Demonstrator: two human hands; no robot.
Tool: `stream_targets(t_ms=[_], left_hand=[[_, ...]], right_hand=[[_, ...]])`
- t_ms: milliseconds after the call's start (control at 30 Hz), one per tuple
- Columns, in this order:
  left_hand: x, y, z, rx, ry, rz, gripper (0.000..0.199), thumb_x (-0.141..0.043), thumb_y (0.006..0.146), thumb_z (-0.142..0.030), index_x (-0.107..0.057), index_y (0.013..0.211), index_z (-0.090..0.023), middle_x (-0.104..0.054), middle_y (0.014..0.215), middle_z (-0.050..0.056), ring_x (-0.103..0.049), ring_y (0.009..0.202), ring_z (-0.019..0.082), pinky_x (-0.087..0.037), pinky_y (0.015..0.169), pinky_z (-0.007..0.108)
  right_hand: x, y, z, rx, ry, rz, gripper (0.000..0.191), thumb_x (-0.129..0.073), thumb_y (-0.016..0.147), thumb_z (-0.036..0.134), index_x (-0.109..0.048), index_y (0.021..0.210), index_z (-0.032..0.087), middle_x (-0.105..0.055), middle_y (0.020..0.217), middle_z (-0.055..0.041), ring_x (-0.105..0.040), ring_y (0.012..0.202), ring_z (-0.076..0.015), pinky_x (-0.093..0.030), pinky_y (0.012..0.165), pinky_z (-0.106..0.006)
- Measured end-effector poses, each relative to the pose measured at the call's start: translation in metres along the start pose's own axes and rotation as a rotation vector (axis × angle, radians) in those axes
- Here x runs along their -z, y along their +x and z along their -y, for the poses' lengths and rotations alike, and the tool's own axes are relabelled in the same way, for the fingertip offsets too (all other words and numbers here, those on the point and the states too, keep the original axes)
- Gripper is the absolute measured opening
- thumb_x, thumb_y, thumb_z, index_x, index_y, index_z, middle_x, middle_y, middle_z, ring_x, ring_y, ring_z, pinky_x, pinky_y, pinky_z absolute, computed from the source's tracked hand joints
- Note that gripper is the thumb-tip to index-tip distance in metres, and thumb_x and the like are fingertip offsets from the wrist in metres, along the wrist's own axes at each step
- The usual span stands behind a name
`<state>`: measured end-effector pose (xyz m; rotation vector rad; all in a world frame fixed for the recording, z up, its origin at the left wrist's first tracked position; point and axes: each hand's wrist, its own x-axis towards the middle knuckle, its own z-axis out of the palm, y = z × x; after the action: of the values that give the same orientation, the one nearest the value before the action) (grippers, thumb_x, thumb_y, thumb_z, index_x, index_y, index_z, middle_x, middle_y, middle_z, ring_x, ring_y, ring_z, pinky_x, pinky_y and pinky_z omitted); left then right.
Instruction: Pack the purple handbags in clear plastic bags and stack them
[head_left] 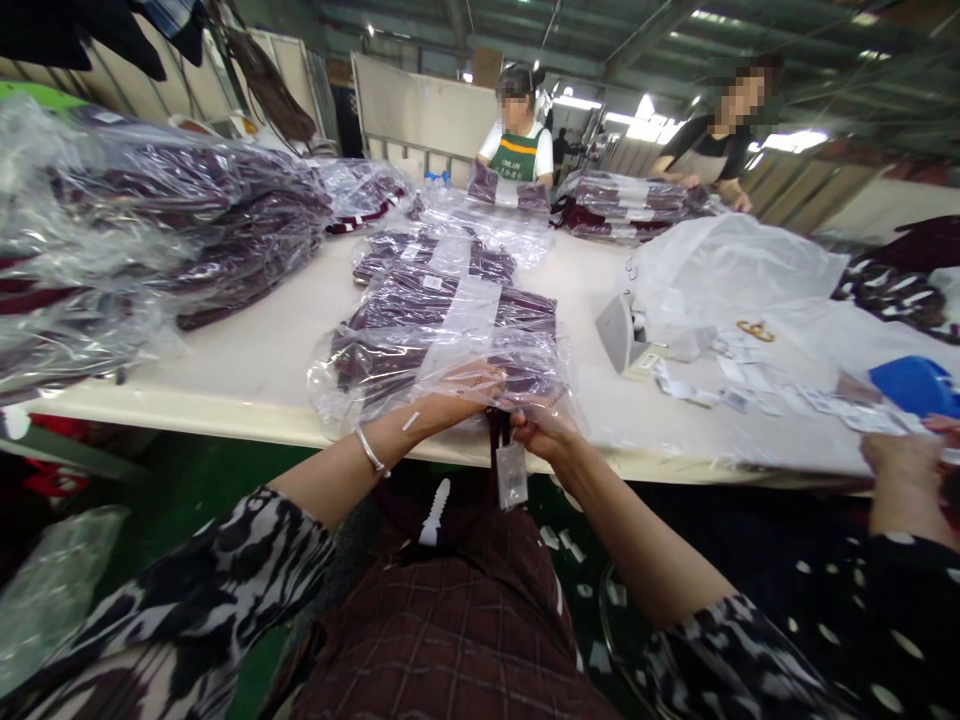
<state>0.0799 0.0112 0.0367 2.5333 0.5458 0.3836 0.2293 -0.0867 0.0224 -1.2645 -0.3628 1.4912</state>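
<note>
A folded dark maroon garment (390, 330) in a clear plastic bag (341, 365) lies at the table's near edge, a pale paper band (469, 310) running across it. My left hand (469, 385) is closed on the bag's near end, fingertips partly hidden by shiny film. Opposite it, my right hand (547, 425) pinches the same end, with film over its knuckles. Between both hands a dark maroon strap (495, 435) hangs over the edge, and a small hang tag (512, 477) dangles beside it.
Bagged garments (247, 220) are heaped at left, with more stacks (622, 200) at the far side. Right of me are a tag dispenser-like grey object (626, 335), loose tags (739, 375), white plastic (735, 255) and a co-worker's hand (904, 465). Two people stand across the table.
</note>
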Motion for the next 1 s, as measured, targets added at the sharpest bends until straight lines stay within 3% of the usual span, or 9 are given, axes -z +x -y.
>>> stream_targets(t_ms=[167,267,400,533,633,767,1000], left_hand=[[0.011,-0.004,-0.014,-0.051,0.07,0.068,0.023,-0.05,0.096,-0.031,-0.064,0.084,-0.017,-0.063,0.087,0.003,-0.058,0.084,0.018,-0.047,0.085,0.032],[0.02,-0.005,-0.017,0.005,-0.056,0.077,0.027,-0.05,0.095,-0.037,-0.065,0.084,-0.017,-0.063,0.083,0.002,-0.056,0.077,0.017,-0.046,0.075,0.03],[0.026,-0.003,-0.009,0.166,-0.186,0.035,0.027,-0.057,0.09,-0.043,-0.069,0.09,-0.018,-0.066,0.082,0.002,-0.058,0.075,0.019,-0.043,0.067,0.03],[0.029,-0.003,0.0,0.143,-0.274,0.045,0.022,-0.06,0.086,-0.036,-0.071,0.09,-0.018,-0.068,0.084,0.003,-0.058,0.077,0.019,-0.04,0.066,0.028],[0.035,-0.007,0.0,0.152,-0.279,0.056,0.019,-0.059,0.086,-0.031,-0.071,0.09,-0.017,-0.066,0.077,0.001,-0.055,0.072,0.017,-0.037,0.064,0.028],[0.039,-0.014,0.0,0.152,-0.355,0.094,0.026,-0.061,0.089,-0.039,-0.07,0.091,-0.015,-0.064,0.072,0.0,-0.052,0.067,0.015,-0.037,0.063,0.028],[0.01,-0.011,0.009,0.198,-0.805,0.044,0.023,-0.066,0.083,-0.038,-0.063,0.086,-0.015,-0.062,0.071,0.0,-0.053,0.063,0.012,-0.04,0.059,0.024]], right_hand=[[0.001,-0.007,0.005,-0.012,-0.052,-0.005,0.015,-0.075,0.069,0.008,-0.065,0.077,0.016,-0.069,0.062,0.001,-0.043,0.039,-0.0024,-0.026,0.032,-0.009],[0.007,-0.015,0.014,0.041,-0.284,0.039,0.019,-0.078,0.071,0.018,-0.07,0.089,0.016,-0.075,0.075,-0.0047,-0.054,0.045,-0.006,-0.028,0.033,-0.011],[0.005,-0.024,0.03,0.194,-0.645,-0.027,0.033,-0.074,0.08,0.029,-0.069,0.11,0.018,-0.077,0.079,-0.005,-0.066,0.052,-0.013,-0.032,0.034,-0.014],[-0.011,-0.025,0.04,0.244,-0.925,-0.006,0.021,-0.07,0.086,0.03,-0.072,0.105,0.02,-0.076,0.075,-0.0014,-0.068,0.054,-0.0133,-0.035,0.036,-0.014],[-0.017,-0.02,0.04,0.238,-0.959,-0.04,0.014,-0.068,0.089,0.031,-0.07,0.096,0.019,-0.074,0.072,-0.001,-0.066,0.051,-0.0123,-0.035,0.035,-0.015],[-0.01,-0.01,0.035,0.274,-0.965,-0.085,0.014,-0.067,0.089,0.034,-0.068,0.09,0.02,-0.075,0.075,-0.0014,-0.068,0.054,-0.0122,-0.04,0.038,-0.015],[0.01,-0.004,0.035,0.43,-0.96,0.006,0.016,-0.061,0.084,0.034,-0.065,0.076,0.02,-0.072,0.079,-0.0026,-0.07,0.07,-0.0153,-0.052,0.054,-0.021]])
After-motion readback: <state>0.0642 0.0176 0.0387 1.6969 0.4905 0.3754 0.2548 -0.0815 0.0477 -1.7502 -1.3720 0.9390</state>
